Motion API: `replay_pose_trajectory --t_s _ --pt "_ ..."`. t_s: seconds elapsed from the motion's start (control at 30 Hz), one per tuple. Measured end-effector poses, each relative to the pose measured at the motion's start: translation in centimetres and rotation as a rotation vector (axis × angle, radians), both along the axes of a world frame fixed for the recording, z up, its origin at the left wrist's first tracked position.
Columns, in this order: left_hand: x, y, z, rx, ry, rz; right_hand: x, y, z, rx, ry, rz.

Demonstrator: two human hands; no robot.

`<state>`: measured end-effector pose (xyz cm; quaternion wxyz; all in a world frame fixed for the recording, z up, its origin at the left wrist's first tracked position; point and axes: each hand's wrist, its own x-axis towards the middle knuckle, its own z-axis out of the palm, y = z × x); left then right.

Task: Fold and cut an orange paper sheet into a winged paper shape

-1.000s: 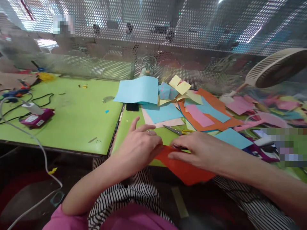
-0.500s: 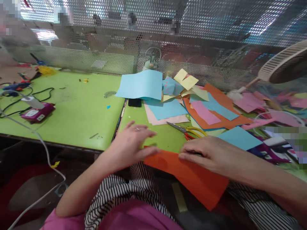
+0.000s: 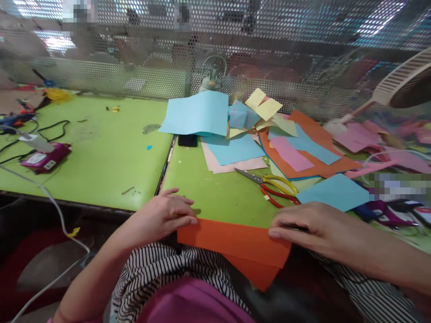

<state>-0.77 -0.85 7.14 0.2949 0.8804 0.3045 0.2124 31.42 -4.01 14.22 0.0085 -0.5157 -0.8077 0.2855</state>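
Observation:
A sheet of orange paper (image 3: pixel 229 240) lies along the table's front edge, a lower flap of it hanging over my lap. My left hand (image 3: pixel 166 215) has its thumb pressed on the paper's upper left corner, fingers curled at the edge. At the upper right corner, my right hand (image 3: pixel 308 224) pinches the paper between thumb and fingers. A dark strip shows within that grip, and I cannot tell what it is. Just beyond the right hand lie scissors (image 3: pixel 269 185) with red and yellow handles, blades pointing to the left.
Blue sheets (image 3: pixel 198 114) and a dark phone-like object (image 3: pixel 187 140) lie farther back, near a bottle (image 3: pixel 211 80) by the perforated screen. Coloured paper pieces (image 3: pixel 313 152) are heaped at right beside a fan (image 3: pixel 400 80). A purple power socket (image 3: pixel 47 158) with cables sits at left.
My left hand has come down onto the left end of the orange paper. The paper has swung leftward and straighter along the table edge, and my right hand has shifted to its right corner.

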Motion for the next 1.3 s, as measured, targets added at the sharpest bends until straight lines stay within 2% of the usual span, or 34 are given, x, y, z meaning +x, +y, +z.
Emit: replay_pose_trajectory --t_s 0.1,0.2,0.27,0.4,0.53,0.63,0.7,0.77,0.83,0.93,0.97,1.0,1.03,1.1,1.17,1.2,1.3 --pt "-1.7 0.6 0.1 -0.003 -0.067 0.099 1.2 0.0 0.5 -0.139 0.004 -0.022" --pt "-2.9 1.6 0.7 -0.038 -0.239 0.292 2.1 0.5 1.2 -0.134 0.08 -0.081" --pt "-2.7 2.2 0.9 -0.104 -0.353 0.338 2.1 0.9 1.4 -0.09 0.182 -0.136" --pt "0.4 2.9 -0.1 -0.295 -0.488 0.184 0.5 1.1 0.1 -0.03 0.422 -0.34" --pt "4.8 3.2 -1.2 -0.624 -0.623 0.29 -2.2 0.1 -2.1 -0.083 0.746 -0.604" --pt "6.9 3.2 -0.8 -0.914 -0.703 0.29 -3.6 -0.8 -3.3 -0.153 0.909 -0.68" --pt "7.2 3.5 -0.3 -0.993 -0.75 0.288 -3.8 -1.2 -3.8 -0.19 0.935 -0.706" --pt "6.8 4.1 -0.1 -0.935 -0.77 0.331 -3.4 -1.8 -4.3 -0.21 0.911 -0.716" --pt "6.0 4.8 -0.4 -0.759 -0.683 0.428 -2.8 -2.4 -4.7 -0.225 0.859 -0.703" --pt "5.1 5.3 -1.1 -0.23 -0.396 0.59 -2.1 -3.6 -5.2 -0.261 0.803 -0.67" --pt "5.0 5.0 -1.2 -0.061 -0.327 0.602 -2.1 -3.9 -5.3 -0.284 0.786 -0.653" --pt "5.2 4.5 -1.1 0.038 -0.297 0.58 -2.3 -4.2 -5.3 -0.311 0.77 -0.628" --pt "5.5 3.8 -1.0 0.071 -0.288 0.528 -2.5 -4.3 -5.4 -0.34 0.746 -0.591" --pt "6.6 1.8 -0.5 0.02 -0.255 0.32 -3.3 -4.5 -5.5 -0.374 0.671 -0.502" --pt "7.8 -0.2 0.0 -0.114 -0.191 0.059 -4.2 -4.7 -5.7 -0.36 0.581 -0.428" --pt "8.3 -1.1 0.1 -0.158 -0.17 -0.011 -4.6 -4.9 -5.9 -0.346 0.54 -0.403" --pt "8.6 -3.0 0.0 -0.228 -0.112 -0.024 -5.2 -5.7 -6.7 -0.365 0.486 -0.365"
